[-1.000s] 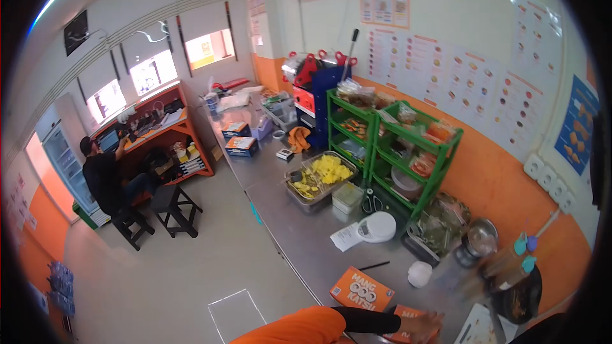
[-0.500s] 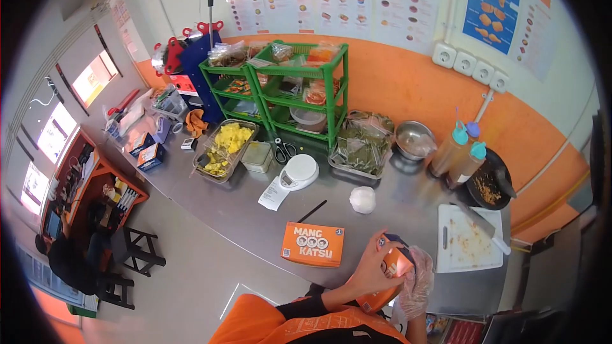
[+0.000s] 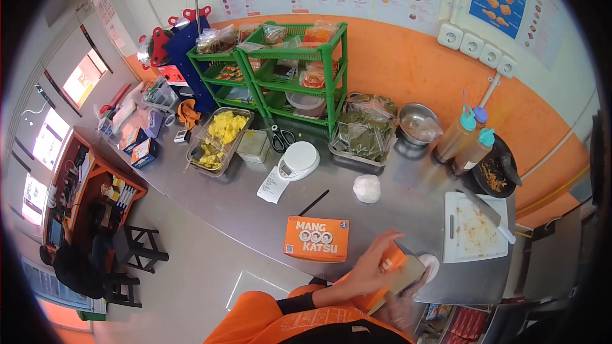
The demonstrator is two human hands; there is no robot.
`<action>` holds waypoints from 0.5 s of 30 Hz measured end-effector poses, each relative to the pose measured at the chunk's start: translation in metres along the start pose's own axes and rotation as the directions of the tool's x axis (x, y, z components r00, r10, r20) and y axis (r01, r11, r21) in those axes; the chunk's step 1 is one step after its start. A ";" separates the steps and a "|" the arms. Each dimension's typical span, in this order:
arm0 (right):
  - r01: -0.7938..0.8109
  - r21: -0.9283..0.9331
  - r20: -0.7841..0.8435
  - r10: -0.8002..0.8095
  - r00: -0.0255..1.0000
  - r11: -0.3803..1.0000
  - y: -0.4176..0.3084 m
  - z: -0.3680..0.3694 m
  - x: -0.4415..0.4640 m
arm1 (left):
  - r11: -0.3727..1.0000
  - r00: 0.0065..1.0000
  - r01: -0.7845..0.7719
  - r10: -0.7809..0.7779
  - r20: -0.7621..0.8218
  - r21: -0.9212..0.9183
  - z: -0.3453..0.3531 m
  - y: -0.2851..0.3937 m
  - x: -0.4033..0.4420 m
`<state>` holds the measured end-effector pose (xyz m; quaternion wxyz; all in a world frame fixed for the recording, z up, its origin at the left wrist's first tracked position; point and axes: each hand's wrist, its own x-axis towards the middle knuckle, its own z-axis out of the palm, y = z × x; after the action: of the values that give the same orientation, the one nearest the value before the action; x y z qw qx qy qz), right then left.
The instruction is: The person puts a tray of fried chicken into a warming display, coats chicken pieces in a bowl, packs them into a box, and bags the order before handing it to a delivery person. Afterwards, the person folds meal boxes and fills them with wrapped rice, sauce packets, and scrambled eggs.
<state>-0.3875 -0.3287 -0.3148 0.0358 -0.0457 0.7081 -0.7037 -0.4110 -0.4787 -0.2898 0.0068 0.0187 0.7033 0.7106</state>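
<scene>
My bare left hand grips an orange cardboard box close to my body. The box's top is open, with its grey inside partly showing. At its right side is my right hand in a clear plastic glove, blurred and partly hidden, its fingers unclear. A pale rounded patch shows by the box's right edge; I cannot tell what it is. To the left stands a closed orange box printed "MANG KATSU". Beyond lies a white wrapped ball, with a black stick to its left.
A white scale with a paper slip, food trays, a green rack and scissors line the back. Right are sauce bottles, a black pan and a white cutting board with a knife. A person sits far left.
The box in my hands has opened, showing its inside. My gloved right hand has shifted down along its side. The view has tilted slightly.
</scene>
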 end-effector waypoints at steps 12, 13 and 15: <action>0.061 -0.122 0.030 -0.058 0.998 0.991 0.017 0.044 -0.031 | 0.883 0.976 0.217 -0.211 -0.062 0.416 -0.028 0.005 -0.043; 0.038 -0.129 0.040 -0.033 0.999 0.991 0.022 0.044 -0.030 | 0.887 0.979 0.201 -0.198 -0.050 0.416 -0.030 0.008 -0.041; -0.026 -0.116 0.037 0.031 0.999 0.993 0.036 0.045 -0.025 | 0.919 0.985 0.166 -0.171 -0.019 0.357 -0.033 0.011 -0.041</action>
<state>-0.3583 -0.3701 -0.3516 0.0568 -0.0511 0.7475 -0.6599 -0.3714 -0.5130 -0.2795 0.0689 -0.0363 0.8195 0.5678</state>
